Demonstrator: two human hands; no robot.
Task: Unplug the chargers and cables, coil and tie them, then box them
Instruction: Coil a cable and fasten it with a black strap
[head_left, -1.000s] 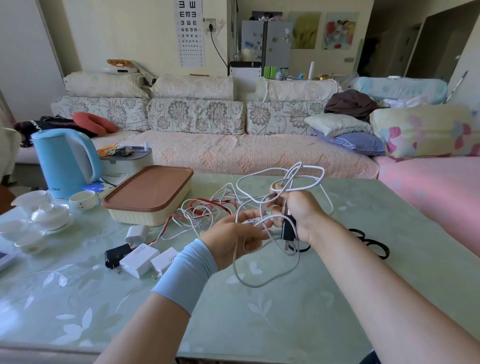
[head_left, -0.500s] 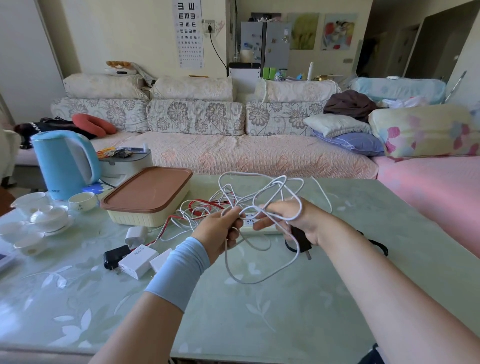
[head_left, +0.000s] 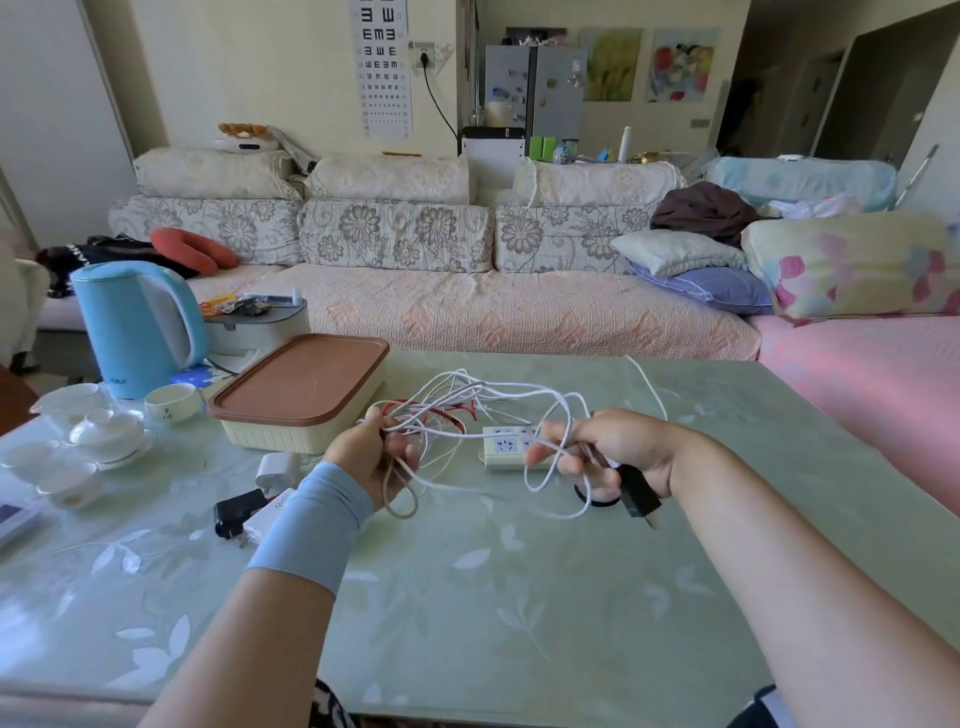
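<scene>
**Over the middle of the table, 2 hands hold 1 tangled white cable**

At the centre of the frame the left hand (head_left: 371, 457), with a pale blue sleeve (head_left: 311, 525) on its wrist, has its fingers curled tight round several strands of the white cable (head_left: 511, 385). The cable arcs in loose loops across to the right hand (head_left: 623, 449), right of centre, and hangs below both hands above the green glass-topped table (head_left: 467, 597). The right hand's index finger points left with loops draped over it. Its other fingers are closed round a black plug (head_left: 641, 496), whose end sticks out below the palm toward the lower right. Whether the plug belongs to the white cable cannot be told.

Between the 2 hands a white power strip (head_left: 506, 448) lies on the table. Just behind the left hand, more white strands mix with a red cable (head_left: 452, 418). Left of centre stands a cream box (head_left: 275, 441) with its brown lid (head_left: 301, 382) on. In front of the box lie a white charger (head_left: 275, 465) and a black adapter (head_left: 236, 514), the adapter just beside the sleeve. Toward the left edge are a blue kettle (head_left: 135, 327) and white teacups (head_left: 171, 402).
</scene>
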